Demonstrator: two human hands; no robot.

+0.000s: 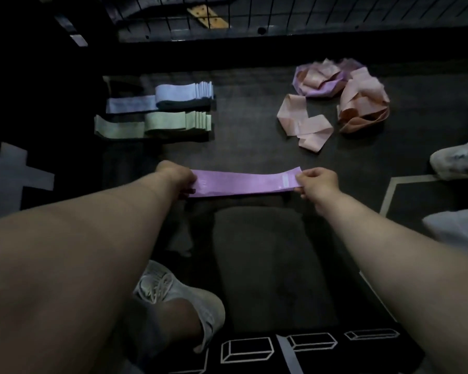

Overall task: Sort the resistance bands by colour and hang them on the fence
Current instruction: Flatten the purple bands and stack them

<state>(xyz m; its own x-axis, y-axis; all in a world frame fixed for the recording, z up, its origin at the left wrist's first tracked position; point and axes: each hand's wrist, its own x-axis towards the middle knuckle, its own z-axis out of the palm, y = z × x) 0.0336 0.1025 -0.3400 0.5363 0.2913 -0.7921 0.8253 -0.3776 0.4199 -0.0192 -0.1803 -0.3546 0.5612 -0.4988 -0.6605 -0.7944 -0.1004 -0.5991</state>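
A purple resistance band (pixel 243 182) is stretched flat between my hands just above the dark floor. My left hand (pixel 176 177) pinches its left end and my right hand (pixel 318 183) pinches its right end. Further back on the left lie two neat stacks: blue bands (pixel 173 96) and, nearer me, green bands (pixel 157 123). At the back right sits a loose heap of purple and pink bands (pixel 333 79), with more pink bands (pixel 305 125) spilling forward. The black wire fence (pixel 281 14) runs along the top.
My white shoe (pixel 179 292) rests on the floor below the band. Another white shoe (pixel 459 157) shows at the right edge. White lines and box markings (pixel 246 349) cross the dark floor. A wooden piece (pixel 208 17) lies behind the fence.
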